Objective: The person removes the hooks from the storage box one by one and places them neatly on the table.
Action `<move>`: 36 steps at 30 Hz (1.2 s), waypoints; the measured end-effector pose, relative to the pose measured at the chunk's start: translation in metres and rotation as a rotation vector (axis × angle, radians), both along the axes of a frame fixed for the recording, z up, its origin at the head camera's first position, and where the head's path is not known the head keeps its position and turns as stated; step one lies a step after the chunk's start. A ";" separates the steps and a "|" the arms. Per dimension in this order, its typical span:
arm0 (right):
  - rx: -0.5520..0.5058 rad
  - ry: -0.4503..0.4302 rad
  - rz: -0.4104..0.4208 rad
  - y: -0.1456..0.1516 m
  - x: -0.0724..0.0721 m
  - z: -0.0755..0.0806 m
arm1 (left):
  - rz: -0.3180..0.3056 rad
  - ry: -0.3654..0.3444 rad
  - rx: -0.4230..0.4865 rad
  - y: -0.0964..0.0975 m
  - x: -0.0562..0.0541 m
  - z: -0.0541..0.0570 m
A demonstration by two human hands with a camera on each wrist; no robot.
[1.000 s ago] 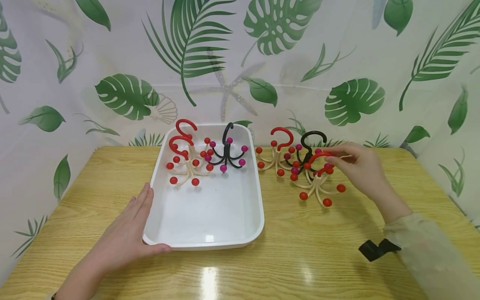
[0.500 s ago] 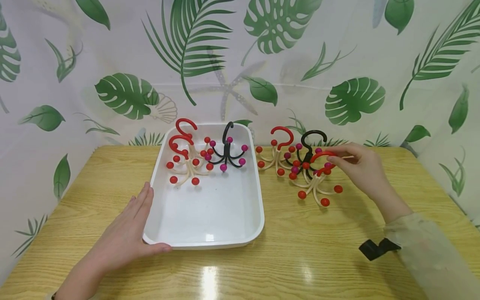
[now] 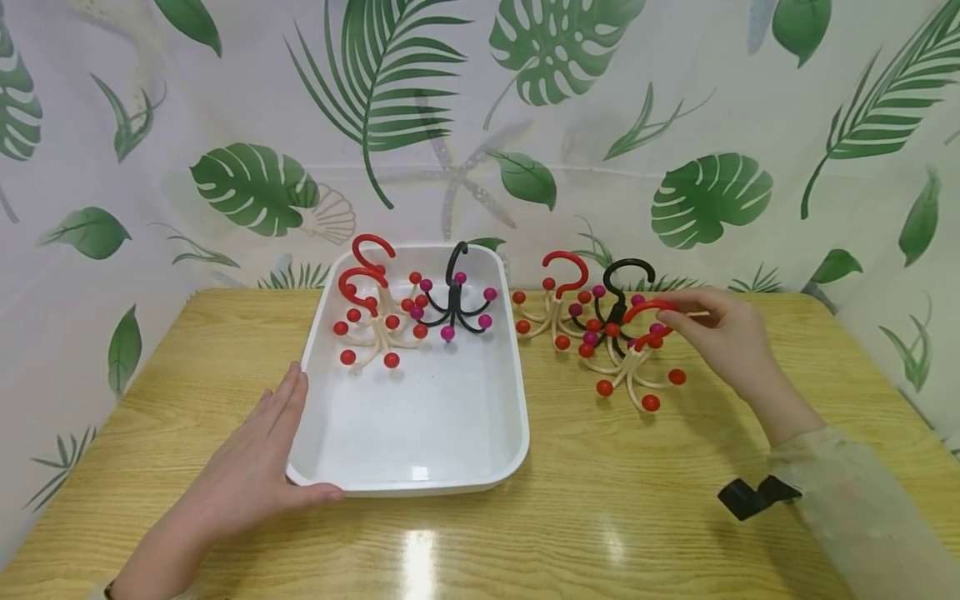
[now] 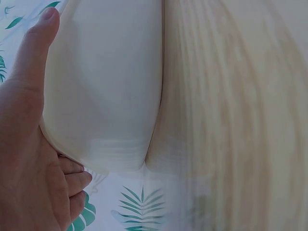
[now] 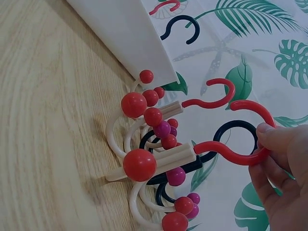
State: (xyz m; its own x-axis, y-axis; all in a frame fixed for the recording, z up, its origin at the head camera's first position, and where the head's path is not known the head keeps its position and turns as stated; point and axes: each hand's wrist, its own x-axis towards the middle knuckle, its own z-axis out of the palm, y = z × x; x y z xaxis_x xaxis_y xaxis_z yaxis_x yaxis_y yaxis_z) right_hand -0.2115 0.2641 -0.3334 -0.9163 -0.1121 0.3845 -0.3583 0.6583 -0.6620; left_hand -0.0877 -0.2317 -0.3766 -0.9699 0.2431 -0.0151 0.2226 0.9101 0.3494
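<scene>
My right hand [image 3: 723, 342] pinches the red hook of a multi-arm hanger [image 3: 633, 360] between thumb and fingers. This hanger has cream arms tipped with red balls, and its arms are close over the wooden table. Right behind it stand a black hanger [image 3: 617, 315] with magenta balls and another red-and-cream hanger [image 3: 555, 310]; the arms overlap in view. My left hand [image 3: 240, 471] lies against the near left corner of a white tray [image 3: 521, 400], fingers straight along its side and thumb at the front rim. In the left wrist view the tray's outer wall [image 4: 106, 86] fills the middle.
Inside the tray, toward its back, are two red-and-cream hangers [image 3: 380, 329] and a black one [image 3: 453, 304] with magenta balls. A leaf-patterned cloth [image 3: 585, 192] hangs behind the table [image 3: 600, 517]. A black strap [image 3: 757, 497] dangles from the right sleeve.
The held hanger has shifted very slightly to the left and its hook has turned a little in my right fingers. My left hand and the tray stay where they were.
</scene>
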 end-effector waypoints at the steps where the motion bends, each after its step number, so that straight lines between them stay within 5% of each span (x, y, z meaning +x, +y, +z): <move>1: 0.001 -0.003 0.001 0.000 0.000 0.000 | -0.002 0.003 0.002 0.000 0.000 0.000; 17: 0.065 0.021 0.079 -0.010 0.004 0.017 | -0.010 0.009 0.003 -0.001 -0.001 -0.001; 36: -0.094 0.109 0.322 -0.113 -0.017 0.046 | -0.014 0.012 0.003 0.000 0.000 -0.002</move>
